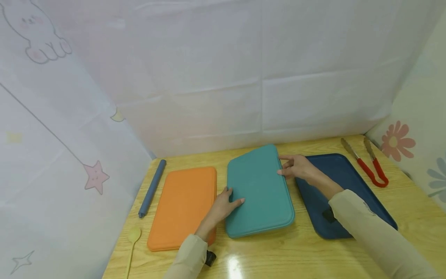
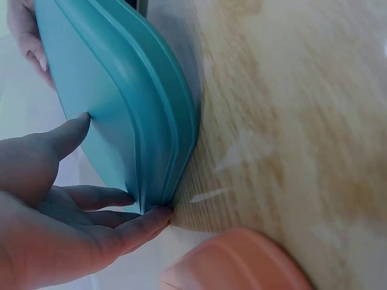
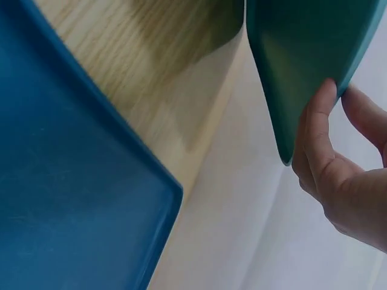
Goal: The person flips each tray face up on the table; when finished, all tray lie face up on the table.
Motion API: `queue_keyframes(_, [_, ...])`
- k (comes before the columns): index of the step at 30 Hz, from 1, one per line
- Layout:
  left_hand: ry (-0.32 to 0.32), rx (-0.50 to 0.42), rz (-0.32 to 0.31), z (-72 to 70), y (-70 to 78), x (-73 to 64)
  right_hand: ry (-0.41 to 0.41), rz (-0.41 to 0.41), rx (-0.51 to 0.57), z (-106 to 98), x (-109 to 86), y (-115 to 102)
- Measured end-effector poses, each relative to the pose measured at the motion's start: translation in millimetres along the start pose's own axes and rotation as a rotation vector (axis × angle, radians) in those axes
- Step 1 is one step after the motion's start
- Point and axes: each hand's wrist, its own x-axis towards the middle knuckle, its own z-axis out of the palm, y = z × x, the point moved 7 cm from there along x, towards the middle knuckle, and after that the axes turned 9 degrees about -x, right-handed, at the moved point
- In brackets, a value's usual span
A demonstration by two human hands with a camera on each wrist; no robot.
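Observation:
A teal tray (image 1: 259,193), its smooth side up, is tilted over the middle of the table, its right side raised. My left hand (image 1: 220,206) grips its left edge. In the left wrist view the left thumb presses the flat top, while the fingers (image 2: 145,226) lie along the rim. My right hand (image 1: 300,167) pinches the right edge near the far corner. The right wrist view shows that hand (image 3: 351,163) with the thumb on one side of the edge and fingers on the hollow underside.
An orange tray (image 1: 184,205) lies face down on the left, partly behind my left forearm. A navy tray (image 1: 334,170) lies on the right, under my right arm. Red-handled tongs (image 1: 371,170), a blue-grey roll (image 1: 152,188) and a yellow spoon (image 1: 134,235) lie toward the sides.

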Motion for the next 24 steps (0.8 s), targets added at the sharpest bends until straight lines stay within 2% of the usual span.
queue_keyframes(8, [0.008, -0.001, 0.04, 1.6, -1.0, -14.5, 0.023, -0.02, 0.024, -0.1, -3.4, -13.3])
queue_keyframes(19, [0.009, -0.011, 0.038, 6.3, 11.4, -47.1, 0.075, -0.045, 0.078, -1.1, -2.7, -29.2])
queue_keyframes(24, [-0.024, -0.002, 0.011, 10.9, 14.9, -57.3, 0.103, -0.049, 0.077, -2.1, -1.9, -35.8])
